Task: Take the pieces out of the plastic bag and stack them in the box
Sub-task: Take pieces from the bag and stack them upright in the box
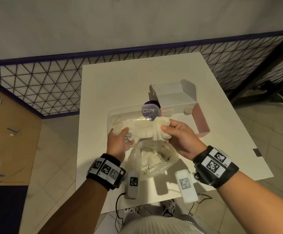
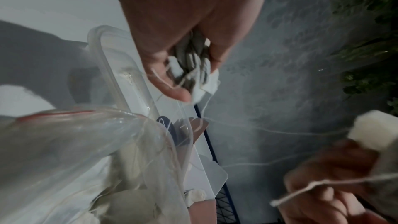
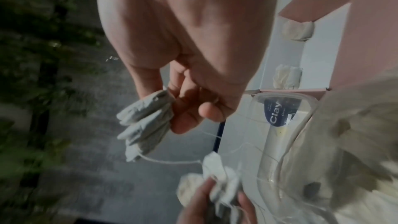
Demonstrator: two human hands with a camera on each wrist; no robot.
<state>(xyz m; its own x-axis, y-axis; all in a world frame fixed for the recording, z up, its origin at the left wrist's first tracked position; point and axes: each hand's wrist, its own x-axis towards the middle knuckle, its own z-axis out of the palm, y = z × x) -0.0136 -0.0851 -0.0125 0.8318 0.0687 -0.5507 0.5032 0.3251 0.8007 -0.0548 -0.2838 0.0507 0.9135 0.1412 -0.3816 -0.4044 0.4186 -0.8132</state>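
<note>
A white cloth piece [image 1: 142, 130] hangs in the air above the plastic bag [image 1: 151, 159], which lies near the front edge of the desk [image 1: 113, 81]. The left hand [image 1: 118, 142] pinches one end, the right hand [image 1: 179, 137] grips the other with curled fingers. The box [image 1: 203, 119] with two pieces [image 1: 168, 112] stands toward the right edge, behind a clear container [image 1: 118, 114].

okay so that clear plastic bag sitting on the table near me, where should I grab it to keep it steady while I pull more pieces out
Judging from the head view, pinch the plastic bag at its rim on the near-left side, coming from above with the left hand. Its mouth gapes upward and away from you, with white pieces inside, so a rim grip should keep it open; squeezing the soft body would likely crush the pieces and close the mouth.
</note>
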